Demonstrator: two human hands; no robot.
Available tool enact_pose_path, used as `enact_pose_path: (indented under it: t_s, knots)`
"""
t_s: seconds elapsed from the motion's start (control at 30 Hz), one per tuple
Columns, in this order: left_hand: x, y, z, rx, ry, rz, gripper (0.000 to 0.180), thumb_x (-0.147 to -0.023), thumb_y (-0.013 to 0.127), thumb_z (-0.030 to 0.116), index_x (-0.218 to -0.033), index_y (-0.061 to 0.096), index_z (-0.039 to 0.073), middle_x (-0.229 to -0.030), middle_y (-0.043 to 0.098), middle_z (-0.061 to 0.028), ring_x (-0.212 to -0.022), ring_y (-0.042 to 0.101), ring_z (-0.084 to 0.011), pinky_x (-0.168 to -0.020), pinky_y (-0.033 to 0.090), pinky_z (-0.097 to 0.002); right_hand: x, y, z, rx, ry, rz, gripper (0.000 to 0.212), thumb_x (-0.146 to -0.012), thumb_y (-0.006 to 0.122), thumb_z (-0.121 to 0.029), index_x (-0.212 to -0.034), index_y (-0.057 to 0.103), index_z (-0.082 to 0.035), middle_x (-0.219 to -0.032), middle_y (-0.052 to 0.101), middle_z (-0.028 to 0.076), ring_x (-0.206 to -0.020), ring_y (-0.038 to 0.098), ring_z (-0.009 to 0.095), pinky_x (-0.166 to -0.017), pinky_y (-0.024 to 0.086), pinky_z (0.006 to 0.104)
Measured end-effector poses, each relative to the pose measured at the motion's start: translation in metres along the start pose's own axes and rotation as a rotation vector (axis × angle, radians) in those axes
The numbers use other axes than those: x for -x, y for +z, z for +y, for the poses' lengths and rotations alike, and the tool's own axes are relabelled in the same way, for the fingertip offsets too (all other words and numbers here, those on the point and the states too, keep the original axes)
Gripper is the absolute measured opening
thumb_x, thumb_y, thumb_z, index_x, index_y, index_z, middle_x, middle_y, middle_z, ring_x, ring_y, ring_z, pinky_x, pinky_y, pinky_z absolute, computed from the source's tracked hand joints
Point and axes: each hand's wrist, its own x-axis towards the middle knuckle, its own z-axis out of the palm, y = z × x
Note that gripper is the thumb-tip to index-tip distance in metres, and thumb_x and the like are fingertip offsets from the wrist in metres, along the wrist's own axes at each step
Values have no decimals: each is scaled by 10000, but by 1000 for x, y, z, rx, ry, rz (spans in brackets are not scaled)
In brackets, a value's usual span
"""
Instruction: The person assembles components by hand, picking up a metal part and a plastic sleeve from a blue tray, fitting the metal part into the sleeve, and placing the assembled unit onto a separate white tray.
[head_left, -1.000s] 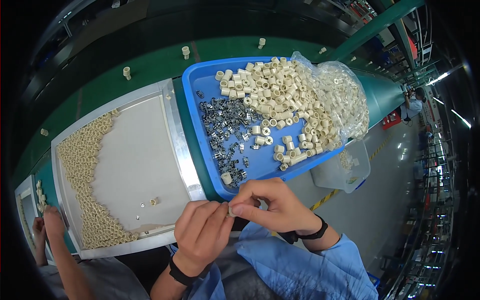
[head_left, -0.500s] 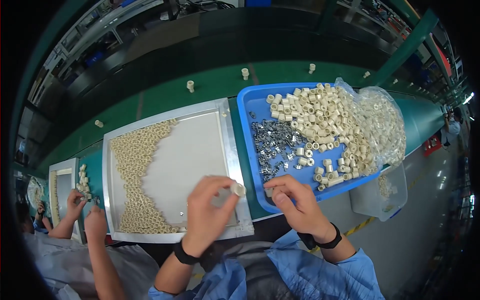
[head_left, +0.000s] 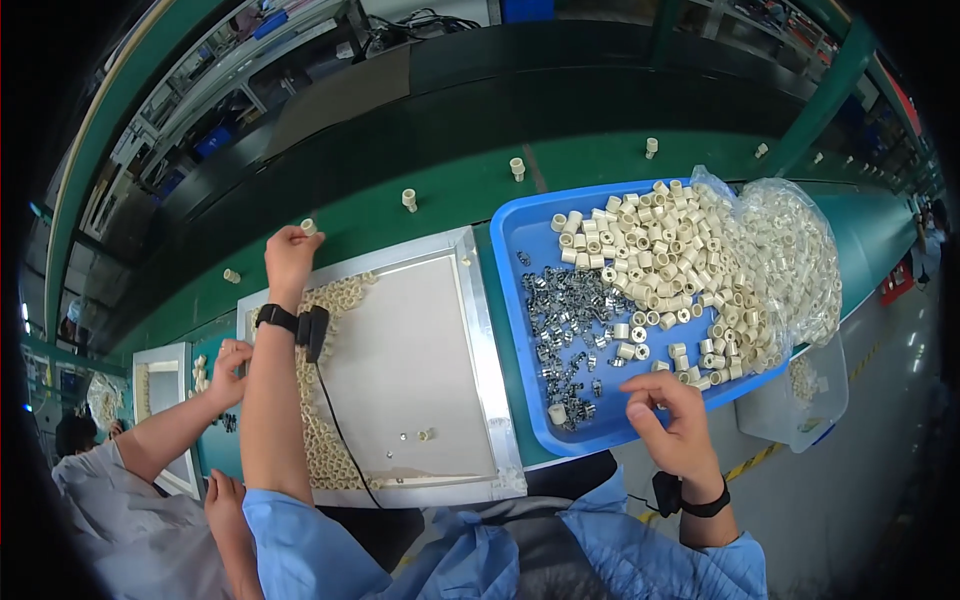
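Observation:
My left hand (head_left: 288, 265) is stretched out over the far edge of the metal-framed tray, at the green belt surface. Its fingers pinch a small cream plastic sleeve (head_left: 310, 227). My right hand (head_left: 678, 428) hovers at the near rim of the blue tray (head_left: 508, 300), thumb and fingers apart, with nothing visible in it. Inside the tray lie many cream sleeves (head_left: 640, 240) and a pile of small metal clips (head_left: 570, 310). One lone sleeve (head_left: 557, 413) sits among clips near the tray's near left corner.
Rows of cream parts (head_left: 335, 465) fill the left of the framed tray (head_left: 490, 370), partly behind my left forearm. Spaced parts stand along the belt (head_left: 450, 190). A clear bag of sleeves (head_left: 790, 250) rests on the blue tray's right. A co-worker's hand (head_left: 230, 370) is close at left.
My left hand has gone from the framed tray's near right corner to the belt, far left, holding a sleeve. My right hand has shifted right, and its fingers have opened. The view has shifted slightly.

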Motion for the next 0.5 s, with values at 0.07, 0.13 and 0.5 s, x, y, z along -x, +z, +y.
enact_pose_path:
  t_s: [0.07,0.13,0.5]
  knots:
    - [-20,-1,-14,-115,-6,24,259,-838,842,197,-909,731,-26,-757,698,-48,-682,596,-130,-658,486,-309,0,-6,2,12,11,17,210,-950,688,-73,-1139,682,19,-783,653,25,-702,582,97,-671,470,265]
    - [-33,3,-24,-213,-68,-43,230,-858,829,169,-918,732,-30,-792,683,-2,-725,584,-96,-668,464,-284,0,-11,3,46,28,36,203,-928,712,-38,-1122,701,19,-788,676,42,-704,622,114,-666,499,270]
    - [-63,12,-82,16,-57,-257,184,-869,807,157,-918,772,-18,-775,703,-38,-731,600,-132,-702,477,-319,-18,-24,11,132,63,103,185,-954,705,-110,-1111,717,-13,-795,671,36,-691,611,120,-635,468,277]
